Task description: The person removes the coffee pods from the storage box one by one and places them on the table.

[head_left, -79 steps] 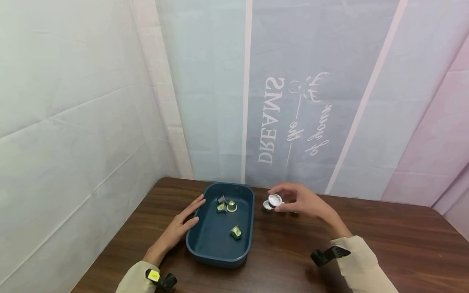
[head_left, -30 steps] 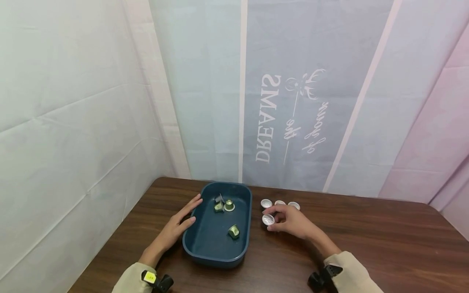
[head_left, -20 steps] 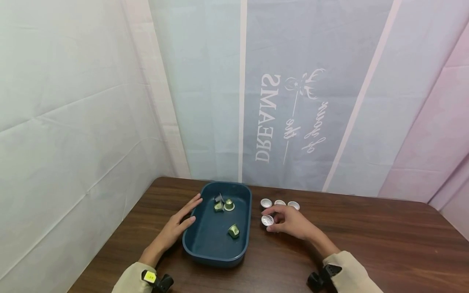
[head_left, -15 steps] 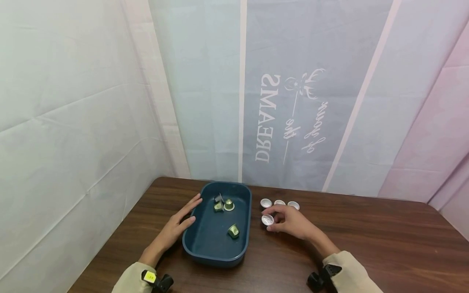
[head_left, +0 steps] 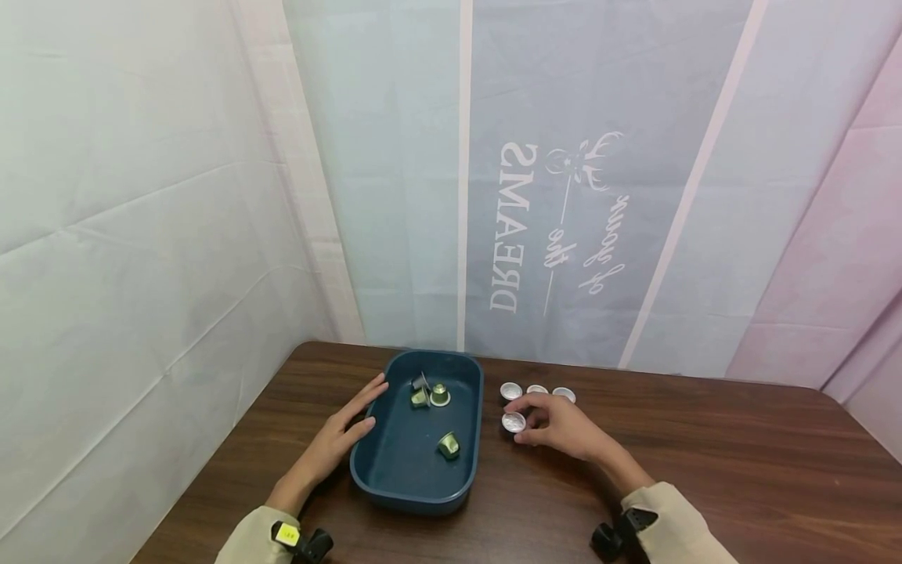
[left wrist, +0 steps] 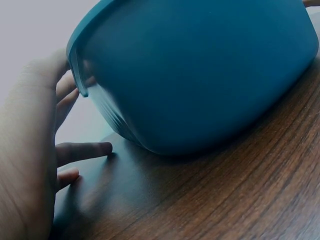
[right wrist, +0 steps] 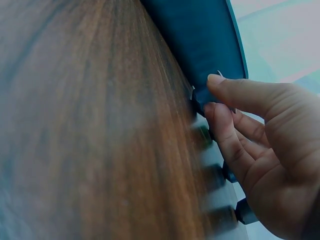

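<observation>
Left hand (head_left: 333,439): it is rested at the left long rim of the blue tray (head_left: 402,462); its fingers are spread apart, and nothing is clamped by them. In the left wrist view, two lower fingers are stretched outside the tray wall, near the table (head_left: 740,454).
Blue tray: it is placed near the table's far left corner, with its far end just beside the far edge.
Tray's far end: a grey capsule (head_left: 419,383), a side-lying green capsule (head_left: 419,399) and an upside-down green capsule (head_left: 440,392) are grouped closely there.
Tray's right wall: near it a lone green capsule (head_left: 448,445) is seen, tilted, well apart from the group.
Held capsule (head_left: 514,422): with silver lid upward, it is found right of the tray, nearer than the leftmost of the back-row capsules (head_left: 510,390). Whether the table is touched by its base cannot be told surely.
Back-row capsules: three are lined along the table's far edge, lids upward; some are partly covered by the right hand (head_left: 564,427).
Right hand: the held capsule is clamped between thumb and index finger.
Step at the held capsule: it seems that a second, nearer row is being started.
Next move for the right hand: if so, the pinch should be loosened gently, without the back row being disturbed; then a tray capsule could be reached.
</observation>
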{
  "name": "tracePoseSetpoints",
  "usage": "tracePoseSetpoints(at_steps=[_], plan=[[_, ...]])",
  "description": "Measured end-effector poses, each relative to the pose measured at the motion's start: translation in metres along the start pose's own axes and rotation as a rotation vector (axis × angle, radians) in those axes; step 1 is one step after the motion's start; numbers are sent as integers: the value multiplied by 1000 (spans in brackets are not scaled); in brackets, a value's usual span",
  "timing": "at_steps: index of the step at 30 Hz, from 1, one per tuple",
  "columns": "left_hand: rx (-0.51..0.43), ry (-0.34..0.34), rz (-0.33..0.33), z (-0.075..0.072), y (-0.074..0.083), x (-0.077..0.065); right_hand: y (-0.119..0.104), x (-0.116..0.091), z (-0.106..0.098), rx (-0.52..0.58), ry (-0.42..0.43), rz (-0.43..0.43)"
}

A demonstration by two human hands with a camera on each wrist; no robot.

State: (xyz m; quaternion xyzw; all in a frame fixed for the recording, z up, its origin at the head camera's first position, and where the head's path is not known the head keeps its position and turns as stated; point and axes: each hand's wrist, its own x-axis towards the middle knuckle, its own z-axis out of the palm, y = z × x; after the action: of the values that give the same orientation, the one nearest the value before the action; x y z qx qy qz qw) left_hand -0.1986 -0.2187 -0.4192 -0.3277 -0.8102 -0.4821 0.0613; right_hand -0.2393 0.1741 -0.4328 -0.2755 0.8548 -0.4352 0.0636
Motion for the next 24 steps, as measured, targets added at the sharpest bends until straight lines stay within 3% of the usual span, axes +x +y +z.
tracePoseSetpoints(at_steps=[11,24], plan=[[6,1,-4,0,0,0,-6,-2,0,-13,9,5],[6,10,-8,1,3,-1,-3,-5,-10,13,6,-131]])
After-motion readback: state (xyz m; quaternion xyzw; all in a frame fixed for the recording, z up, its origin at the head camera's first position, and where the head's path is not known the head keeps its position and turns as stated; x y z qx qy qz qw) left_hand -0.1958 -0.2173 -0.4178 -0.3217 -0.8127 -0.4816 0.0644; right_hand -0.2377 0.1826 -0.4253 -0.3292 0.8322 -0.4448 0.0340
